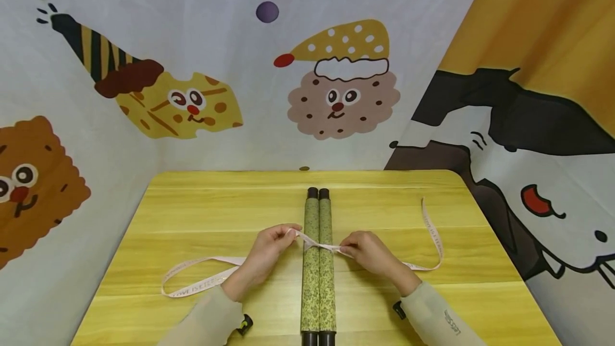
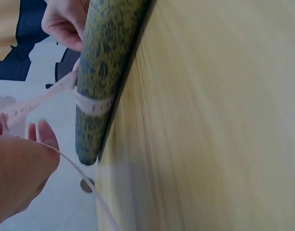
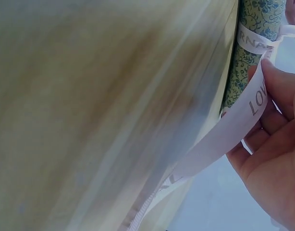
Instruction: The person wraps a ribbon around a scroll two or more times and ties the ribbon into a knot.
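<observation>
Two rolled scrolls (image 1: 310, 287) with patterned green covers and black end knobs lie side by side on the table. A pale pink printed ribbon (image 1: 197, 285) passes around them and crosses on top, above their middle. My left hand (image 1: 269, 252) pinches one length of the ribbon just left of the scrolls. On the other side, my right hand (image 1: 372, 255) pinches the opposite length between thumb and finger. In the right wrist view the ribbon (image 3: 229, 130), with printed letters, runs over the fingers and down to the table. The ribbon band (image 2: 94, 105) wraps the scroll in the left wrist view.
The wooden table (image 1: 192, 202) has rounded far corners. One ribbon tail loops on its left side and the other curves up on its right. Behind it hangs a cloth (image 1: 216, 15) printed with cartoon figures.
</observation>
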The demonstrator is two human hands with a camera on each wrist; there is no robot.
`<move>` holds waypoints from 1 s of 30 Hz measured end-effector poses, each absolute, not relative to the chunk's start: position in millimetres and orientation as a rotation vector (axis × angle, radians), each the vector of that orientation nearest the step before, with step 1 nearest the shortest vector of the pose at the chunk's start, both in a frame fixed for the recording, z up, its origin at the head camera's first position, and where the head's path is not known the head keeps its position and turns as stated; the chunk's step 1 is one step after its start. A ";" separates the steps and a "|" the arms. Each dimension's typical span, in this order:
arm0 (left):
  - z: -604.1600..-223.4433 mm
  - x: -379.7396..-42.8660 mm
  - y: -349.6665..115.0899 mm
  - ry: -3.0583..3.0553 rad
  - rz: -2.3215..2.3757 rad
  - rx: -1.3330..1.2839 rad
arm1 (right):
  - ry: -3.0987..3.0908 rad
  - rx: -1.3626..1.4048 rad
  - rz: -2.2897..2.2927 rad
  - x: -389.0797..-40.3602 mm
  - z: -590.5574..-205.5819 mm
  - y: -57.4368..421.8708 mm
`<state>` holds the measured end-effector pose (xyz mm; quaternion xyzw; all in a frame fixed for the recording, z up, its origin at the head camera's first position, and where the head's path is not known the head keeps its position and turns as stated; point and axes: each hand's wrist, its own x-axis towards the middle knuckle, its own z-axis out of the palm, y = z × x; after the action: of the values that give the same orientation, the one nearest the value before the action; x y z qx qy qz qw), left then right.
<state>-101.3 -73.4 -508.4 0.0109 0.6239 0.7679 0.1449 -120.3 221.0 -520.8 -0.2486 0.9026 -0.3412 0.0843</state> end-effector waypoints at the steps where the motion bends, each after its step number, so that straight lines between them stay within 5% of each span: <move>1: -508.9 -102.0 -70.1 1.764 2.248 0.043 | 2.693 -0.742 -1.017 -120.0 -520.6 221.0; 30: -524.1 -113.8 -20.7 1.630 2.468 -0.119 | 2.652 -0.673 -1.095 -113.4 -515.8 231.1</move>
<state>-113.8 -20.7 -524.1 -0.0399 0.5483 0.8304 0.0906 -113.4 231.1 -515.8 -0.2274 0.8956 -0.3698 0.0973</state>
